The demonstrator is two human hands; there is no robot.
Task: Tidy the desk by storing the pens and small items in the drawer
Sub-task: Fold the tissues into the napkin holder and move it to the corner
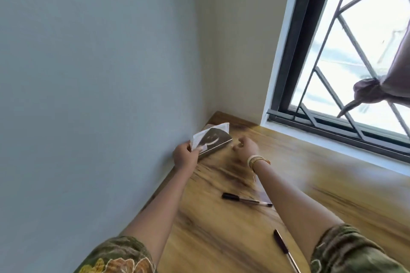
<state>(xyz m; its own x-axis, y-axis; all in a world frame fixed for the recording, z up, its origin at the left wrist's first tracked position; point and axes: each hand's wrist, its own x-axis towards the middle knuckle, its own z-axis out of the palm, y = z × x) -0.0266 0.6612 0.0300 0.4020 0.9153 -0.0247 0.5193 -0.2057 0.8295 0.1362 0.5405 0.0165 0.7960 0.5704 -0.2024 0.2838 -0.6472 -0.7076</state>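
My left hand [184,155] grips the near end of a shiny metal napkin holder [214,144] with a smiley cut-out and white paper [200,136] in it, at the desk's far left corner by the wall. My right hand [244,148] hovers just right of the holder with fingers curled; whether it holds a small item is unclear through blur. A black-capped clear pen [245,199] lies on the wooden desk [221,239] between my forearms. A second dark pen [286,250] lies nearer me, under my right forearm. No drawer is in view.
A blue-grey wall [88,95] borders the desk on the left. A barred window [346,62] with a dark frame runs along the desk's right side, and a knotted curtain [372,93] hangs in front of it. A pale sheet [264,195] lies under my right forearm.
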